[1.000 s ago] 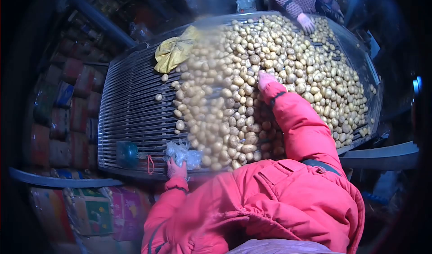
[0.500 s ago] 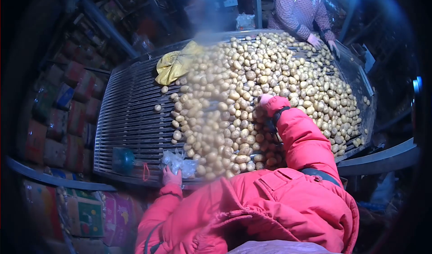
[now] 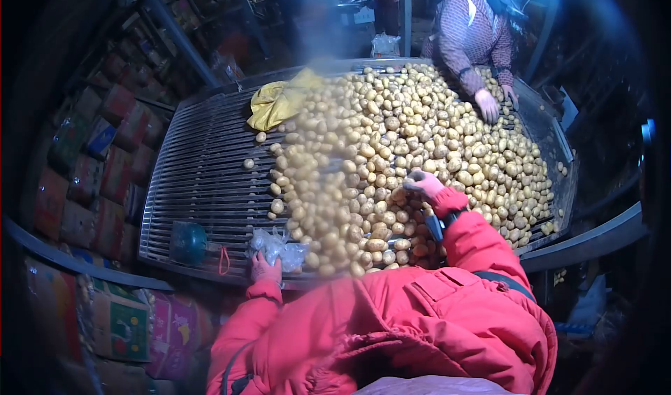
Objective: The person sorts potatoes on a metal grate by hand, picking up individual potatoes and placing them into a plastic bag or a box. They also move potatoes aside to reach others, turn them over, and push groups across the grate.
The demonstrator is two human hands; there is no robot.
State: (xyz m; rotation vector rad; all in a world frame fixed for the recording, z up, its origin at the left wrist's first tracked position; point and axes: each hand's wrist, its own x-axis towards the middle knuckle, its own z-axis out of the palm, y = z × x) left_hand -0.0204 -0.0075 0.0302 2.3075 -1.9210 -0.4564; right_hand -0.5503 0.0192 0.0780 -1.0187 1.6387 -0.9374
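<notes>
At the near edge of the slatted sorting table (image 3: 203, 185), my left hand (image 3: 266, 267) has its fingers on a crumpled clear plastic bag (image 3: 279, 247) and grips its near side. My right hand (image 3: 423, 183) is over the heap of potatoes (image 3: 391, 126), its fingers bent downward and bunched. Whatever is between them is hidden. A blue and dark object (image 3: 435, 226) shows at my right wrist. Potatoes cover the middle and right of the slats, and a blurred patch of the view softens some of them.
A yellow cloth or sack (image 3: 271, 107) lies at the far side of the potatoes. Near the left front are a teal round container (image 3: 189, 242) and a red loop (image 3: 224, 261). Across the table, a co-worker's hand (image 3: 487, 106) touches potatoes. Stacked cartons (image 3: 124, 318) stand left.
My right hand has moved slightly nearer to me over the potatoes, and the blue object at its wrist shows more. The co-worker's hands have shifted. My left hand stays at the bag.
</notes>
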